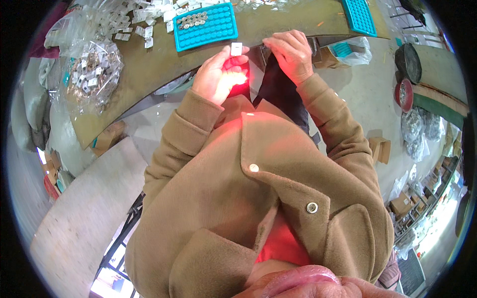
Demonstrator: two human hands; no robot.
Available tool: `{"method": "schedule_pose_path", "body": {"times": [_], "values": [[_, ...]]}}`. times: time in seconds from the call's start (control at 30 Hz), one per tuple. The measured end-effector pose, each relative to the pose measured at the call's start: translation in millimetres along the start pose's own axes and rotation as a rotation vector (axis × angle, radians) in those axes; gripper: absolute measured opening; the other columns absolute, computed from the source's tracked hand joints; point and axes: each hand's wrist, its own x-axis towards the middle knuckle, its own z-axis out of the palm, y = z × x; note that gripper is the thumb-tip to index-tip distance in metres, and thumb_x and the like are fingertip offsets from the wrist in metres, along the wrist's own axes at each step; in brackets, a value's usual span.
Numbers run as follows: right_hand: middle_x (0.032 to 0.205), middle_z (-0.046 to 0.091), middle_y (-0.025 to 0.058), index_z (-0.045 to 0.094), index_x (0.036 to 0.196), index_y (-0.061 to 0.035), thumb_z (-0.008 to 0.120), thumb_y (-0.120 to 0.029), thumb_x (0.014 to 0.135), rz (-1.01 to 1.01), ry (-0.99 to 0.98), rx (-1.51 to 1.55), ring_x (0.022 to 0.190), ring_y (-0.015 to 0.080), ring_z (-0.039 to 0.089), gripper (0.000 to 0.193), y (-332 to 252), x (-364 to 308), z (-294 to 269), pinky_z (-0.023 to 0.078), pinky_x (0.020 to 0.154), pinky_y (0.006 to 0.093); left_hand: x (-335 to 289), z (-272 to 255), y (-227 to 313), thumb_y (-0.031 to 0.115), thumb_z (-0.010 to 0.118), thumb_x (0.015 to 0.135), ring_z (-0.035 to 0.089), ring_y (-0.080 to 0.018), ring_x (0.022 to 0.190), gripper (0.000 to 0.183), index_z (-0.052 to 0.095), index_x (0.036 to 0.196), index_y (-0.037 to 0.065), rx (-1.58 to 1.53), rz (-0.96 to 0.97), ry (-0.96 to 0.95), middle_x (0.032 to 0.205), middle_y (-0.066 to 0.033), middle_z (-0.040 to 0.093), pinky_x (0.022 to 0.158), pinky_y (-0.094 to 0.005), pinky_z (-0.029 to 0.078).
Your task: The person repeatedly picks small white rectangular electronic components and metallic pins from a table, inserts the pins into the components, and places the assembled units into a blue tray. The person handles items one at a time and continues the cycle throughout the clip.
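My left hand (218,74) is just off the table's front edge, palm turned up. Between its thumb and fingertips it holds a small white plastic housing (236,48), and a bright red glow falls on the palm. To the right, my right hand (292,53) is closed, its fingers curled and pressed together; what they hold, if anything, is hidden. Beyond my left hand lies a blue tray (213,35) with rows of round cavities. Several small round metal pieces (192,20) sit in its far left part.
Loose white housings (149,31) are heaped on the table (130,69) beside the tray. A clear bag of similar parts (94,74) lies at the left. Another blue tray (358,17) rests at the far right end. Below is an open cardboard box (325,58).
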Motion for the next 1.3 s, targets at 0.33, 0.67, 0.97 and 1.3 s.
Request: {"method": "schedule_pose_path", "body": {"times": [0.33, 0.67, 0.97, 1.3], "values": [[0.090, 0.064, -0.0010, 0.065, 0.098, 0.0003, 0.061, -0.008, 0.093, 0.778, -0.109, 0.976, 0.084, 0.0047, 0.057, 0.010, -63, 28, 13, 0.048, 0.076, 0.0197, -14, 2, 1, 0.030, 0.050, 0.100, 0.043, -0.0021, 0.056, 0.028, 0.058, 0.110, 0.005, -0.098, 0.060, -0.071, 0.096, -0.0037, 0.067, 0.065, -0.0256, 0.046], [0.082, 0.069, 0.0040, 0.066, 0.094, -0.0002, 0.063, -0.012, 0.089, 0.671, -0.246, 0.785, 0.076, 0.0075, 0.061, 0.013, -68, 34, 12, 0.050, 0.070, 0.0241, -23, 2, -4, 0.029, 0.059, 0.096, 0.042, -0.0043, 0.058, 0.027, 0.062, 0.107, 0.005, 0.022, 0.175, 0.014, 0.089, -0.0027, 0.065, 0.057, -0.0233, 0.042], [0.076, 0.066, 0.0053, 0.065, 0.092, -0.0004, 0.064, -0.010, 0.089, 0.662, -0.319, 0.730, 0.069, 0.0068, 0.055, 0.010, -71, 47, 3, 0.047, 0.064, 0.0257, -27, -1, 11, 0.030, 0.055, 0.098, 0.038, -0.0012, 0.050, 0.026, 0.061, 0.104, 0.005, -0.064, 0.043, 0.051, 0.088, -0.0013, 0.065, 0.053, -0.0252, 0.042], [0.080, 0.067, 0.0077, 0.065, 0.093, 0.0003, 0.064, -0.007, 0.085, 0.435, -0.458, 0.733, 0.076, 0.0103, 0.061, 0.011, -41, 51, 4, 0.049, 0.066, 0.0296, -18, 11, 6, 0.019, 0.054, 0.098, 0.051, -0.0038, 0.058, 0.014, 0.060, 0.103, 0.008, 0.355, 0.211, 0.145, 0.089, -0.0047, 0.066, 0.054, -0.0189, 0.045]]}}
